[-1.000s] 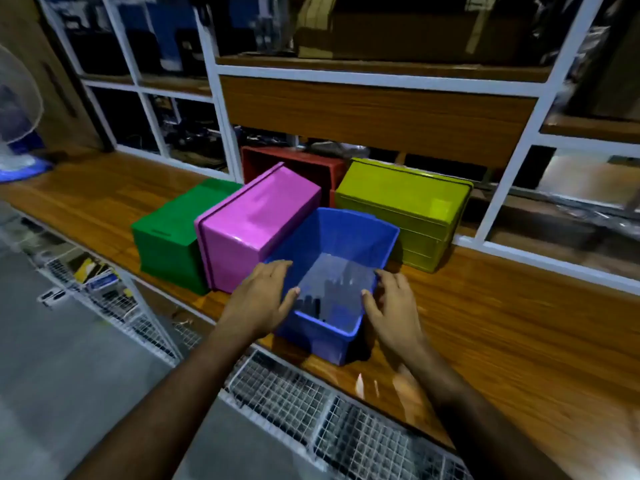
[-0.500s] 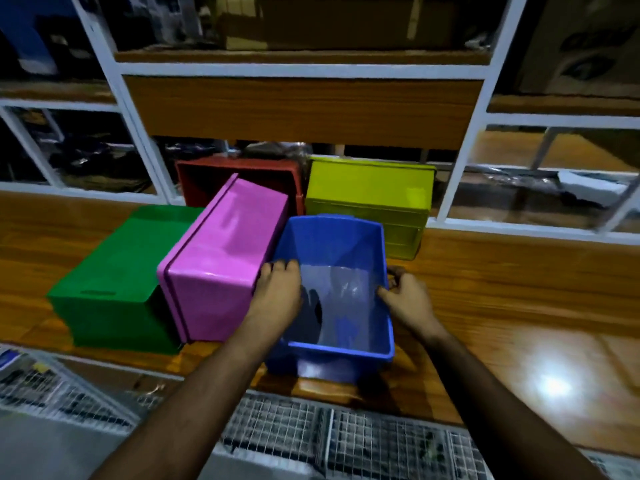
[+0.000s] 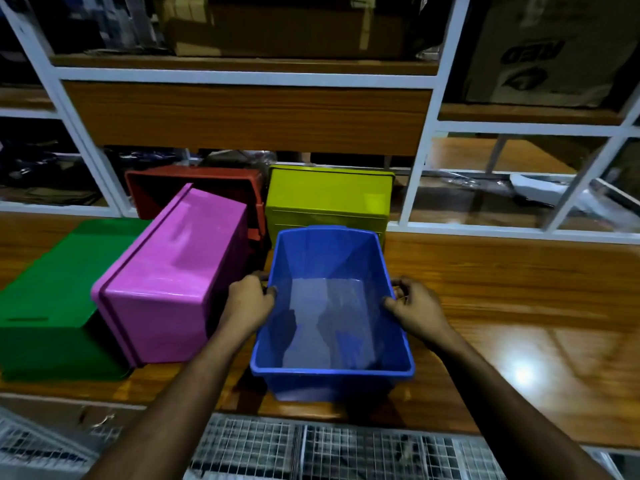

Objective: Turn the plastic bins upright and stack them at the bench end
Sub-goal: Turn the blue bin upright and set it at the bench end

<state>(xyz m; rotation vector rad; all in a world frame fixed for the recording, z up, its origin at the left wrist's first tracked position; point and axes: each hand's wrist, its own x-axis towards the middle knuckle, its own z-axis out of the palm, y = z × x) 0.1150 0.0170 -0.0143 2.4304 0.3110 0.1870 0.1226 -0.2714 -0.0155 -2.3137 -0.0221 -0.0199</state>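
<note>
Five plastic bins sit on the glossy wooden desk [image 3: 502, 306]: the open-topped blue rectangular bin [image 3: 332, 317] stands upright near the front edge, with the left hand [image 3: 250, 303] clamped on its left rim and the right hand [image 3: 417, 308] clamped on its right rim. Just left lie the overturned pink bin [image 3: 173, 282] and green bin [image 3: 52, 299]; behind are a red bin [image 3: 194, 183] on its side and a yellow-green bin [image 3: 329, 195].

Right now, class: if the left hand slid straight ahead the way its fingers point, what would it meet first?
The left hand grips the blue bin rim, pointing away and slightly right. It would probably reach the red bin, though depth is unclear.
</note>
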